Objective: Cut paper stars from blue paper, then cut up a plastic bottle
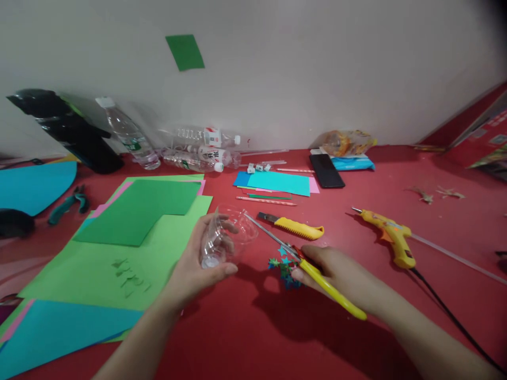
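Note:
My left hand point(202, 253) is closed around a cut piece of clear plastic bottle point(214, 240), with its white cap toward me and its ragged open rim facing away to the right. In my right hand point(336, 269) is a pair of scissors point(332, 290) with yellow handles. Their blades point up and left, the tips by the plastic rim; whether they touch it I cannot tell. Small blue and green paper stars point(287, 266) lie on the red table point(245, 327) under the scissors. Just beyond the blades rests a yellow utility knife point(297, 227).
Green paper sheets point(158, 253) cover the left side, with pliers point(69, 203) beyond. Along the wall are a black flask point(71, 132), plastic bottles point(130, 132) and a phone point(327, 169). A yellow glue gun point(388, 235) lies at right, its cord trailing toward me.

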Motion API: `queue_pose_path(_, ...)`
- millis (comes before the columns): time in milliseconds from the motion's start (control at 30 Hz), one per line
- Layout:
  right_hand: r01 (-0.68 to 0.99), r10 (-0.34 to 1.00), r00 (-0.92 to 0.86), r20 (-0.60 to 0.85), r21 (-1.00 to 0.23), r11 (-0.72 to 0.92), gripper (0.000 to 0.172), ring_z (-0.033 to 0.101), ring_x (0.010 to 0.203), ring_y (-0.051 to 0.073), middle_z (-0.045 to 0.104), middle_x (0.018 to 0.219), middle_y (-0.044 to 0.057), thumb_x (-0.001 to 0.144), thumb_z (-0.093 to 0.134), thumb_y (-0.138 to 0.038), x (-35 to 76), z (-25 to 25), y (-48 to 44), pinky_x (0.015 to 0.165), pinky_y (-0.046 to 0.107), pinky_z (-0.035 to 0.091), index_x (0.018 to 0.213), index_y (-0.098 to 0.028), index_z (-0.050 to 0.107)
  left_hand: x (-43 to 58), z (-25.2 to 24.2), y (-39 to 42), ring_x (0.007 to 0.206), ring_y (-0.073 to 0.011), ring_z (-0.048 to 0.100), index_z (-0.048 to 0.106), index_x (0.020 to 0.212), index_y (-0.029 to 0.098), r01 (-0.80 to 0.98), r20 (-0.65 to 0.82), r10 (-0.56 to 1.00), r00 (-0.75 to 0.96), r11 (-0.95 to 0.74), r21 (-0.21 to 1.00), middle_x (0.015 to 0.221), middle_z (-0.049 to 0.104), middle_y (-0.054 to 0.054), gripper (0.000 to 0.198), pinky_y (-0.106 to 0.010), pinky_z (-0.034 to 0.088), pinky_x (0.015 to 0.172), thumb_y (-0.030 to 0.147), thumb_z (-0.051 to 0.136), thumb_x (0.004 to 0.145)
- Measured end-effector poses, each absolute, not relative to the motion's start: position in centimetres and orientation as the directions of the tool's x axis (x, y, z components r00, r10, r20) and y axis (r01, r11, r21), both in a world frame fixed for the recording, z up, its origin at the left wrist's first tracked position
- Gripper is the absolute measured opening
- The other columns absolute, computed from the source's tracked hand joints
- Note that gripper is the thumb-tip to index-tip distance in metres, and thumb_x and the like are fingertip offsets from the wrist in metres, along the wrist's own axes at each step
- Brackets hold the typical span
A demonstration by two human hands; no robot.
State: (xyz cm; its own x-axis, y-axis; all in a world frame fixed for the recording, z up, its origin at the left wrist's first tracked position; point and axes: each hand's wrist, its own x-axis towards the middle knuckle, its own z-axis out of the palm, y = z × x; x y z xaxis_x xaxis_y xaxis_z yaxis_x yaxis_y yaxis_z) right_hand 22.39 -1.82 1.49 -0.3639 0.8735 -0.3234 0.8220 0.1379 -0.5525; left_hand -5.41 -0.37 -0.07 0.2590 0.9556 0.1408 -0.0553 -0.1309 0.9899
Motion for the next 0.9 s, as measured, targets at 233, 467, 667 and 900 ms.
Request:
queue_pose_path(233, 0.844, 0.891, -0.344, -0.298, -0.515, 0.154, 0.045, 0.052, 0.060, 0.018, 0.058, 0.068, 0.002, 0.087, 0.046, -0.065, 22.40, 1.61, -1.74, 0.054, 0.027, 0.030, 0.075, -0.021, 0.046, -5.04, 0.07, -0.88, 0.088, -0.0186, 0.055, 0.045, 0.127, 0.031, 0.013, 0.118, 0.944, 0.307, -0.128, 0.992, 0.121, 0.053, -0.008, 0.068, -0.031, 0.046, 0.075, 0.034, 0.080, 0.069)
queue_pose_path(467, 0.738, 0.851, -0.420, -0.315, -0.664, 0.118, 0.047, 0.042, 0.060, 0.014, 0.049, 0.067, -0.001, 0.090, 0.044, -0.064, 22.60, 1.25, -1.63, 0.055, 0.026, 0.032, 0.074, -0.020, 0.047, -5.22, 0.31, -0.88, 0.082, -0.0161, 0.054, 0.045, 0.127, 0.030, -0.064, 0.092, 0.935, 0.342, -0.075, 0.995, 0.116, 0.053, -0.007, 0.067, -0.028, 0.045, 0.069, 0.036, 0.079, 0.070)
queue_pose_path(667, 0.702, 0.849, -0.435, -0.300, -0.703, 0.111, 0.045, 0.038, 0.059, 0.013, 0.044, 0.064, -0.003, 0.090, 0.049, -0.059, 22.62, 0.89, -1.56, 0.053, 0.026, 0.030, 0.069, -0.020, 0.045, -5.51, 0.17, -0.68, 0.084, -0.0168, 0.052, 0.048, 0.124, 0.029, -0.208, 0.055, 0.925, 0.376, 0.027, 0.978, 0.115, 0.053, -0.008, 0.066, -0.030, 0.046, 0.072, 0.037, 0.081, 0.067)
queue_pose_path(900, 0.606, 0.812, -0.514, -0.275, -0.787, 0.117, 0.043, 0.033, 0.057, 0.011, 0.035, 0.063, -0.005, 0.091, 0.049, -0.057, 23.05, 1.04, -1.45, 0.049, 0.023, 0.026, 0.069, -0.020, 0.044, -5.90, 0.04, -0.32, 0.078, -0.0177, 0.060, 0.045, 0.121, 0.032, -0.322, 0.063, 0.907, 0.417, 0.083, 0.943, 0.113, 0.058, -0.006, 0.064, -0.031, 0.047, 0.068, 0.042, 0.078, 0.067)
